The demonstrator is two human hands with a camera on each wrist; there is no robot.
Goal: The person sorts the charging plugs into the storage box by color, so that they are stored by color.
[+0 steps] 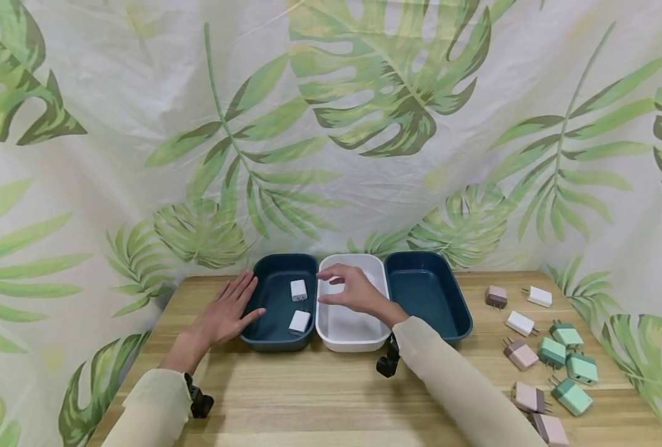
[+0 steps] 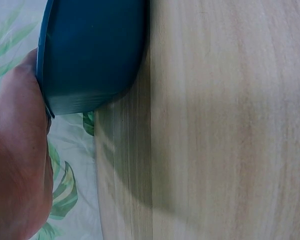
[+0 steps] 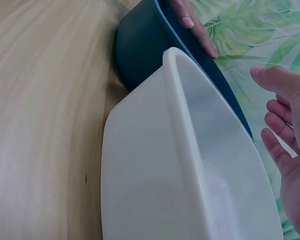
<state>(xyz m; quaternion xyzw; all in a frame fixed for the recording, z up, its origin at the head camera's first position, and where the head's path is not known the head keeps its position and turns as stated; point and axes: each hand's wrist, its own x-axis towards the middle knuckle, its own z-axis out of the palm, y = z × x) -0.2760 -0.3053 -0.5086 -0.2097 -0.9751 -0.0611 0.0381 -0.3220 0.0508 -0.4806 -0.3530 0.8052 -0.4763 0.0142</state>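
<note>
Already, two white plug adapters (image 1: 298, 290) lie inside the left-hand blue tray (image 1: 277, 346), early progress by all appearances. Your right hand (image 1: 358, 293), thumb and fingers parted, holds nothing above the white tray (image 1: 353, 345); your left hand (image 1: 221, 315), fingers straight, grips nothing beside the blue one. White (image 1: 520, 323), green (image 1: 582, 368) and pink adapters (image 1: 522, 354) remain tableside.

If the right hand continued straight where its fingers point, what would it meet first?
Probably the farther white charger in the left blue tray, though the right hand may be high enough to pass over it; depth is unclear.
</note>
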